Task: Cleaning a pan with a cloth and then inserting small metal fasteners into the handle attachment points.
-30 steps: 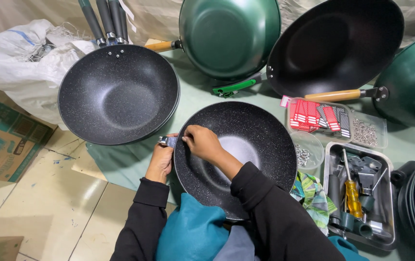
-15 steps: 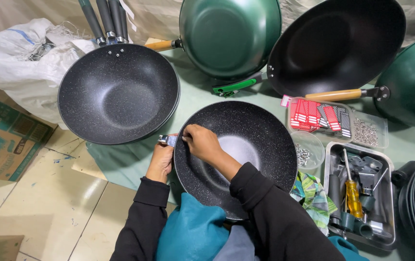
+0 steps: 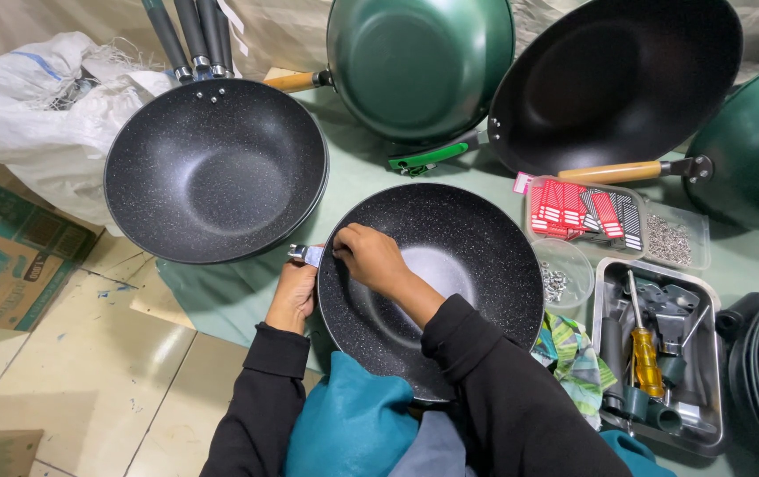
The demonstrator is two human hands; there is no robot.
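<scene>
Head view: I see the speckled black wok point(image 3: 450, 265) lying centre, mouth up, its metal bracket point(image 3: 306, 255) pointing to 9 o'clock. Left hand point(image 3: 293, 296) grasps the bracket from below; right hand point(image 3: 371, 258) pinches the rim beside it. Screwdriver tray point(image 3: 706, 371) at 3 o'clock.

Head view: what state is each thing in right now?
Speckled black wok: upright, open side up, lying before the person.
Small metal handle bracket: at the wok's rim, pinched.
Left hand: outside the rim, at the bracket.
Right hand: inside the rim.
Yellow-handled screwdriver: lying in metal tray.
</scene>
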